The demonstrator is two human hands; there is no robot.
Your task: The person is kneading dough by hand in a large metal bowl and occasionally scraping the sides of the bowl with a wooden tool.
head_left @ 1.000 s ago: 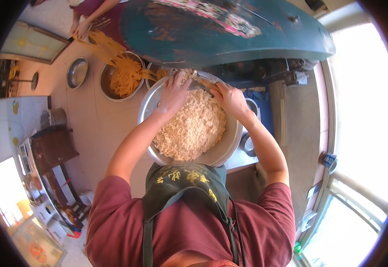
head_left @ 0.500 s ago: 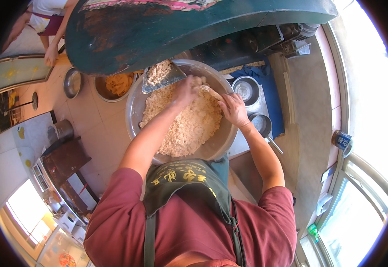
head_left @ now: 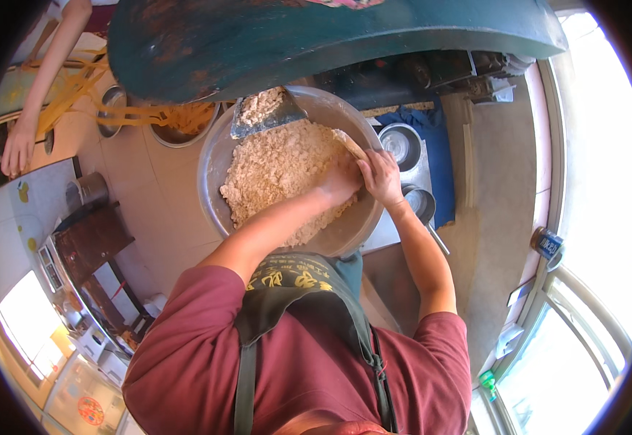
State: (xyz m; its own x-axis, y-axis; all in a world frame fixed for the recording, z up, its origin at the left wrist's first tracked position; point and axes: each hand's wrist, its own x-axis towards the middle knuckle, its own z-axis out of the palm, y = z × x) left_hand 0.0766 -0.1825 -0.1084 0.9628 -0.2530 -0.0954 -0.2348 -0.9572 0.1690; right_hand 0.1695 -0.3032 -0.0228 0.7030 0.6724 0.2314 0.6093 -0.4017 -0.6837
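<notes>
A large metal bowl holds a mound of pale, crumbly dough. My right hand is closed at the bowl's right rim on a short, flour-dusted wooden stick, which slants up and left over the dough. Close beside it, inside the bowl, is my left hand. Its fingers are partly hidden and slightly blurred, so their grip is unclear. At the bowl's far edge, a dark flat metal plate carries a clump of the same crumbly dough.
A big green machine body overhangs the far side. Metal pans stand at right. A pot with orange-yellow food stands at left, with blurred orange strands reaching leftward. Another person's hand hangs at far left.
My left hand has moved right and nearer, from the dough's far side to beside my right hand. My right hand stays at the rim. The other person's arm has moved down and left.
</notes>
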